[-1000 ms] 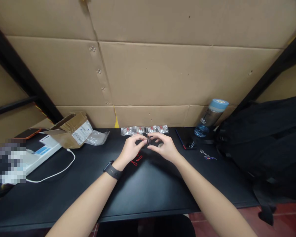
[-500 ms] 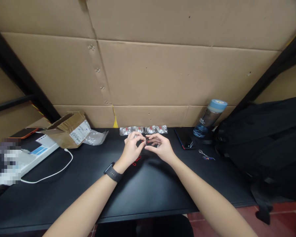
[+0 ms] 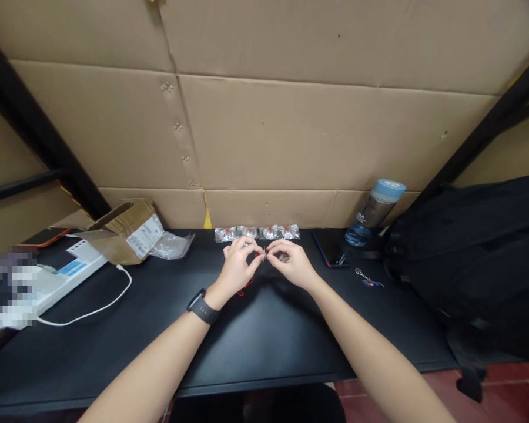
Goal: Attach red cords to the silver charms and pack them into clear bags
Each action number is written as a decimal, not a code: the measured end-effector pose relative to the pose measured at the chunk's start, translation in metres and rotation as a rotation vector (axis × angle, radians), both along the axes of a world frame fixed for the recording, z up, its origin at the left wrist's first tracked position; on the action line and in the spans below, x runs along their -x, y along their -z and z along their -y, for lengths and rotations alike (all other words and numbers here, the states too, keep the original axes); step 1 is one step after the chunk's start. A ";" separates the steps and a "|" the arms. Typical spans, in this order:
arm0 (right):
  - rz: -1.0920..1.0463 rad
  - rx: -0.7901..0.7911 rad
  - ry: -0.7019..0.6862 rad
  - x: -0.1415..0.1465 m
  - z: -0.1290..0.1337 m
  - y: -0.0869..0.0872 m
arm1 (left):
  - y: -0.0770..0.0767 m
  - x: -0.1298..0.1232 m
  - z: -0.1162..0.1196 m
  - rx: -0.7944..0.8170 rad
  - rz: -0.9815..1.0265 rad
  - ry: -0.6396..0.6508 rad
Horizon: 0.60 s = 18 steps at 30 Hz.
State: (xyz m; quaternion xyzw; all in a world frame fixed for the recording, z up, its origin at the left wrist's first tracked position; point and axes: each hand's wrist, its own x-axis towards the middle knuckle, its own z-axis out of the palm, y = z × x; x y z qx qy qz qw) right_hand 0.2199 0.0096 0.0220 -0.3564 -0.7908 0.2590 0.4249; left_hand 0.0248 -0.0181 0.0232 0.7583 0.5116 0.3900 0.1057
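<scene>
My left hand (image 3: pixel 239 261), with a dark watch (image 3: pixel 203 306) on its wrist, pinches a small thin piece (image 3: pixel 264 254) between thumb and fingertips. From the other side, my right hand (image 3: pixel 290 262) has thumb and forefinger closed at the same piece. It stands nearly edge-on, so its kind is unclear; a bit of red shows by the left fingertips. Below the left hand a red cord (image 3: pixel 245 286) hangs or lies, partly hidden. Just behind both hands is a row of several clear-wrapped round silvery items (image 3: pixel 271 232) with red parts.
At left are an opened cardboard box (image 3: pixel 127 232), a clear plastic bag (image 3: pixel 173 245), a white power strip (image 3: pixel 66 282) and a white cable (image 3: pixel 127 282). At right are a phone (image 3: pixel 330 249), a bottle (image 3: pixel 372 214), a small strap charm (image 3: pixel 370 282) and a black backpack (image 3: pixel 471 252).
My right thumb and forefinger have closed together at the small piece, where they were spread apart before. The piece now appears thinner, edge-on. My left hand has hardly moved.
</scene>
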 end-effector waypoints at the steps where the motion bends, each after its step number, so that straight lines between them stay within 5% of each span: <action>1: 0.035 -0.009 0.010 0.000 0.000 0.000 | 0.000 0.000 0.000 0.019 -0.004 0.012; 7: 0.212 -0.108 0.023 -0.004 -0.002 0.004 | 0.002 0.003 -0.003 0.078 -0.014 0.115; 18: 0.266 -0.035 0.019 -0.015 -0.011 0.002 | 0.017 0.012 -0.010 0.076 -0.276 0.131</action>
